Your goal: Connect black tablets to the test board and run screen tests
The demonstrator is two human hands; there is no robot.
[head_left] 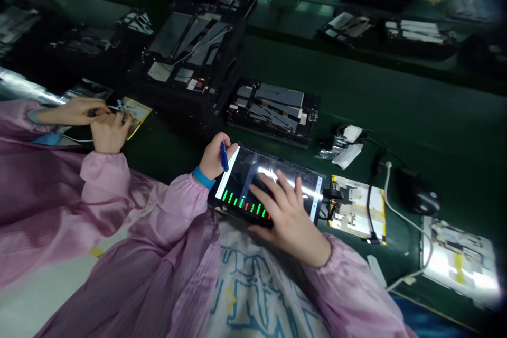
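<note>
"What are the surfaces like?"

"The worktop (412,95) is smooth and dark green. The right sleeve (356,280) is pink, wrinkled cloth, gathered at the cuff. A flat, pale panel (358,208) with yellow edges lies just right of the tablet (245,177)."

"And the tablet itself?"

"It's at the near side of the worktop, right in front of the person: a slim, dark rectangle with glossy glass, a white glare, a pale strip along each short side and small green and red marks near its lower edge."

"The fingers?"

"The left hand (213,159) has them closed on a narrow blue stick (224,157), beside the tablet's left edge. The right hand (291,224) has them spread over the screen; I can't tell whether all touch the glass."
</note>
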